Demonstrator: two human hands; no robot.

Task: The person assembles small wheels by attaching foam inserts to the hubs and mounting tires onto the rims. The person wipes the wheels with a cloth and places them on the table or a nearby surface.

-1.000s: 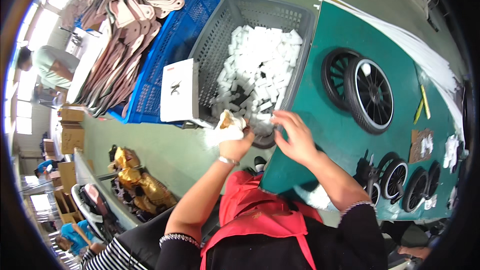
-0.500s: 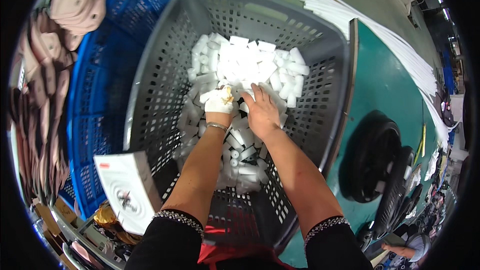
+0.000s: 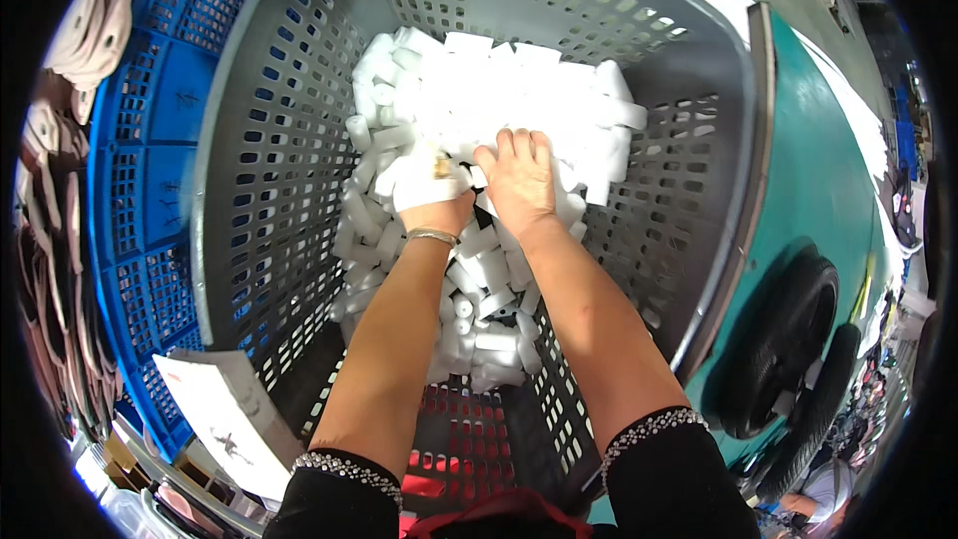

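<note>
Many short white cylinders [image 3: 489, 269], some with a hole through the middle, lie heaped in a large grey perforated plastic basket [image 3: 299, 140]. Both my arms reach down into it. My left hand [image 3: 427, 180], in a white glove with a yellowish stain, is on the pile; glare and blur hide its fingers. Close to its right, my bare right hand [image 3: 521, 180] rests on the cylinders, thumb apart from the bent fingers. Nothing shows in its grasp. The upper part of the heap is washed out by bright light.
Blue plastic crates [image 3: 160, 195] stand left of the basket, with pinkish padded parts [image 3: 95, 35] beyond. A white box [image 3: 225, 414] sits at its near left corner. Right is a green tabletop [image 3: 828, 170] bearing black wheels [image 3: 788, 349]. Another person [image 3: 823, 494] is at the lower right.
The view has come nearer the basket, which looks larger. My right hand's fingers are more bent and closer together. My left hand remains at the pile beside it.
</note>
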